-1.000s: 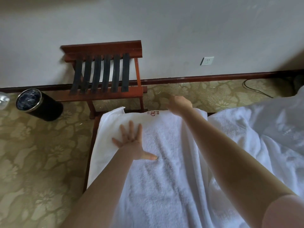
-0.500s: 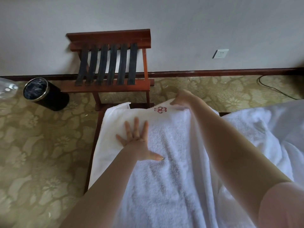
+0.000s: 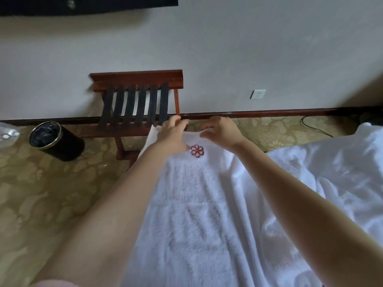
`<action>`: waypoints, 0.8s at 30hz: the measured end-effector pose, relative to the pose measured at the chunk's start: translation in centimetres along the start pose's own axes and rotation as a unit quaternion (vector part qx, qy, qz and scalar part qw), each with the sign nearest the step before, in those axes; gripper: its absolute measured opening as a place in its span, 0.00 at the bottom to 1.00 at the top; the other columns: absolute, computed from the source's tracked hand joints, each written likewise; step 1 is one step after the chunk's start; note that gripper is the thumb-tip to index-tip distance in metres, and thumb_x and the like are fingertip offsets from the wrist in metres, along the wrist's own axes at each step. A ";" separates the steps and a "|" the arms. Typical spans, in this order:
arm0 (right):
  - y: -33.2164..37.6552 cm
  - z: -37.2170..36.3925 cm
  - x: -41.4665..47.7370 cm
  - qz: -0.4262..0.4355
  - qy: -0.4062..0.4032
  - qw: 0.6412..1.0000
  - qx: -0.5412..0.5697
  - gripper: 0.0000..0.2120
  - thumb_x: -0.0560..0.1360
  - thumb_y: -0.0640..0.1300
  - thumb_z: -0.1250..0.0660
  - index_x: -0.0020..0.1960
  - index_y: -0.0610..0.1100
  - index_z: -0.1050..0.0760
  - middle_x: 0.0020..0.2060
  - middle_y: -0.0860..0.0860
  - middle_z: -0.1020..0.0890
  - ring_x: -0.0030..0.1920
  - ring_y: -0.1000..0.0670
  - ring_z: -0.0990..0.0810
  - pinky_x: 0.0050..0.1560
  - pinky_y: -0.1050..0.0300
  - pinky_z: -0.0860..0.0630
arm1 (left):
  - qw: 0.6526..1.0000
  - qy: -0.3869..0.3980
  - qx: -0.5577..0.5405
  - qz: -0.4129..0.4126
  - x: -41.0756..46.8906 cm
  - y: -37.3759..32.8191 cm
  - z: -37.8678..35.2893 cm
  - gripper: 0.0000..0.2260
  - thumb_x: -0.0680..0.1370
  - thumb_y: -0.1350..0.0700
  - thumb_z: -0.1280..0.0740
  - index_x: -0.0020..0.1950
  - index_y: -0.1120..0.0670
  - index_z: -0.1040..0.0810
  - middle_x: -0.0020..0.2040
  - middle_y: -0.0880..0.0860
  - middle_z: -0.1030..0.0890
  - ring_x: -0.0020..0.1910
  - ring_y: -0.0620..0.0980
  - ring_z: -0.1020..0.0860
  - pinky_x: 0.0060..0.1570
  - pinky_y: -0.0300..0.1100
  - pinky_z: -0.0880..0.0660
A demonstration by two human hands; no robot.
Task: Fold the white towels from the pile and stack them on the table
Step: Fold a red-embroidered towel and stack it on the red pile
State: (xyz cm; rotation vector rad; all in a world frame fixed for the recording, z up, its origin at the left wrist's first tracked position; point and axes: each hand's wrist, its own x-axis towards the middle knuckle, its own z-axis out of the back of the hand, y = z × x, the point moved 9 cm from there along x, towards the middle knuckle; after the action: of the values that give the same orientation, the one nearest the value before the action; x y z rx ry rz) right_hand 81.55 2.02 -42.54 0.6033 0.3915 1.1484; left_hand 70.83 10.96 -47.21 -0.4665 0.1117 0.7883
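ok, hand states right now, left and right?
Left hand: fingers curled over the far edge of the white towel, gripping it; slightly blurred.
Right hand: fingers curled, pinching the same far edge.

towel (image 3: 194, 214): fluffy terry cloth | rack (image 3: 136, 79): glossy wood | bin (image 3: 56, 139): shiny metal rim

A wooden luggage rack (image 3: 136, 104) stands against the pale wall (image 3: 207, 48). A black bin (image 3: 56, 141) sits left of it, a socket (image 3: 257, 94) right, on patterned carpet (image 3: 41, 193).
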 end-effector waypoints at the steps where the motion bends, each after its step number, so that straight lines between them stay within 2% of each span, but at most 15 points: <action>1: 0.3 0.3 -0.5 -0.001 0.003 1.000 -0.002 0.05 0.70 0.43 0.30 0.44 0.48 0.16 0.33 0.55 0.22 0.38 0.52 0.25 0.36 0.59 0.34 | 0.999 0.037 0.001 -0.028 0.4 -1.1 -0.3 0.30 0.69 0.53 0.24 0.69 0.49 0.30 0.73 0.47 0.41 0.72 0.54 0.43 0.66 0.51 0.36; 3: 0.7 0.7 -1.4 0.003 0.012 0.999 -0.030 0.06 0.71 0.44 0.32 0.46 0.49 0.17 0.37 0.51 0.18 0.40 0.49 0.22 0.37 0.59 0.32 | 0.994 0.106 0.023 -0.028 0.6 -1.8 -1.5 0.21 0.72 0.53 0.27 0.64 0.51 0.24 0.66 0.50 0.29 0.65 0.54 0.31 0.63 0.49 0.30; 4: 0.8 0.9 -1.8 0.011 0.017 0.998 -0.062 0.06 0.72 0.44 0.32 0.47 0.48 0.18 0.39 0.50 0.17 0.41 0.48 0.22 0.37 0.58 0.32 | 0.993 0.114 0.034 -0.011 0.5 -1.5 -1.6 0.14 0.74 0.54 0.30 0.59 0.52 0.22 0.58 0.51 0.23 0.56 0.54 0.24 0.54 0.48 0.25; 6: 0.6 1.3 -2.5 0.024 0.028 0.989 -0.141 0.06 0.74 0.45 0.33 0.49 0.47 0.20 0.42 0.48 0.17 0.44 0.45 0.21 0.38 0.58 0.33 | 0.991 0.085 0.106 0.010 0.0 -0.4 -0.7 0.06 0.76 0.56 0.33 0.52 0.52 0.22 0.43 0.52 0.22 0.43 0.52 0.22 0.40 0.42 0.26; 7: 0.3 1.5 -2.9 0.025 0.034 0.983 -0.179 0.05 0.74 0.46 0.33 0.49 0.47 0.21 0.43 0.48 0.18 0.45 0.45 0.21 0.39 0.58 0.33 | 0.985 0.061 0.162 0.023 -0.3 0.4 0.1 0.05 0.76 0.57 0.33 0.52 0.53 0.22 0.41 0.52 0.24 0.41 0.50 0.24 0.39 0.41 0.28; 8: -0.2 1.7 -3.2 0.019 0.040 0.976 -0.215 0.05 0.75 0.46 0.34 0.49 0.46 0.22 0.43 0.47 0.18 0.45 0.44 0.20 0.39 0.58 0.33 | 0.974 0.036 0.221 0.040 -0.7 1.2 0.9 0.06 0.76 0.57 0.33 0.53 0.53 0.22 0.41 0.52 0.24 0.42 0.51 0.25 0.43 0.42 0.29; 10: -1.6 2.0 -3.8 -0.011 0.053 0.959 -0.277 0.06 0.76 0.46 0.34 0.49 0.45 0.23 0.44 0.47 0.18 0.47 0.45 0.21 0.41 0.58 0.34 | 0.949 -0.008 0.309 0.066 -1.3 2.4 2.5 0.09 0.75 0.57 0.32 0.55 0.53 0.21 0.50 0.53 0.22 0.53 0.53 0.27 0.53 0.47 0.30; 11: -2.3 2.1 -4.2 -0.029 0.058 0.950 -0.304 0.06 0.77 0.46 0.35 0.49 0.45 0.23 0.45 0.48 0.18 0.49 0.46 0.21 0.42 0.58 0.34 | 0.940 -0.029 0.334 0.068 -1.6 2.7 3.2 0.09 0.75 0.56 0.31 0.55 0.52 0.21 0.53 0.53 0.22 0.58 0.54 0.30 0.55 0.47 0.32; 13: -3.7 2.5 -5.1 -0.067 0.050 0.931 -0.356 0.05 0.77 0.43 0.35 0.50 0.45 0.22 0.46 0.48 0.18 0.55 0.46 0.24 0.45 0.57 0.33 | 0.928 -0.058 0.361 0.070 -2.3 2.9 4.3 0.09 0.73 0.56 0.30 0.53 0.51 0.19 0.52 0.51 0.21 0.60 0.53 0.31 0.53 0.46 0.32; 15: -5.0 3.3 -6.0 -0.115 0.033 0.913 -0.389 0.07 0.77 0.40 0.36 0.51 0.44 0.20 0.47 0.48 0.18 0.56 0.46 0.24 0.45 0.57 0.30 | 0.934 -0.056 0.340 0.099 -2.9 3.5 5.1 0.10 0.73 0.59 0.29 0.54 0.53 0.21 0.46 0.53 0.23 0.51 0.52 0.27 0.43 0.43 0.30; 17: -5.7 4.1 -6.8 -0.162 0.017 0.912 -0.375 0.09 0.77 0.37 0.38 0.53 0.44 0.21 0.46 0.47 0.18 0.50 0.45 0.20 0.39 0.58 0.29 | 0.950 -0.045 0.274 0.144 -3.6 4.2 5.5 0.13 0.72 0.64 0.30 0.55 0.55 0.23 0.40 0.55 0.28 0.40 0.52 0.29 0.32 0.42 0.32; 19: -5.7 4.9 -7.0 -0.188 -0.006 0.930 -0.317 0.09 0.77 0.36 0.40 0.53 0.42 0.23 0.46 0.45 0.19 0.46 0.42 0.20 0.37 0.57 0.31 | 0.961 -0.043 0.207 0.177 -4.3 4.6 5.9 0.16 0.72 0.67 0.31 0.58 0.57 0.26 0.45 0.57 0.26 0.42 0.54 0.27 0.35 0.43 0.29; 21: -5.0 5.8 -7.0 -0.196 -0.043 0.952 -0.231 0.06 0.78 0.37 0.40 0.52 0.40 0.25 0.46 0.42 0.19 0.46 0.40 0.21 0.37 0.56 0.32 | 0.968 -0.051 0.147 0.197 -5.0 5.1 6.4 0.17 0.73 0.69 0.32 0.61 0.60 0.28 0.53 0.60 0.24 0.50 0.57 0.24 0.44 0.46 0.25; 24: -3.3 7.8 -7.1 -0.199 -0.106 0.964 -0.140 0.02 0.77 0.39 0.37 0.46 0.39 0.28 0.44 0.40 0.20 0.45 0.39 0.22 0.38 0.55 0.33 | 0.974 -0.105 0.090 0.178 -6.4 5.2 8.5 0.16 0.76 0.69 0.37 0.62 0.61 0.29 0.56 0.62 0.23 0.53 0.60 0.23 0.49 0.49 0.22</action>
State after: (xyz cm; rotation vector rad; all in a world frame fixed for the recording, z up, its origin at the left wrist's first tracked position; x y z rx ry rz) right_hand 85.83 -7.36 -38.63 0.3714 0.1511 0.7274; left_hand 61.97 13.67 -39.82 -0.1899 0.0698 1.1643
